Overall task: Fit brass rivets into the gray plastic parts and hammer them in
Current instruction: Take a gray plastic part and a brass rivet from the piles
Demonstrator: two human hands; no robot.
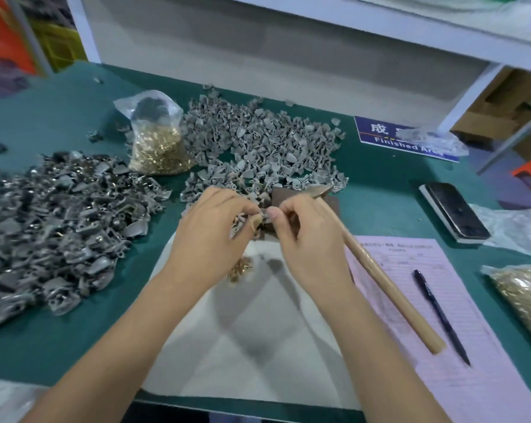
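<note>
A gray plastic part (262, 215) is pinched between left hand (210, 230) and right hand (307, 236) at frame centre; the hammer (377, 267) lies unused, and a large unfitted pile (264, 145) remains above.

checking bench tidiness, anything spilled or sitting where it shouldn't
Mostly orderly. Two things stand out: a crumpled clear plastic bag lies over the blue "Finished Area" sign, hiding part of its text, and a few stray gray parts sit apart from the piles, left of the rivet bag.
</note>
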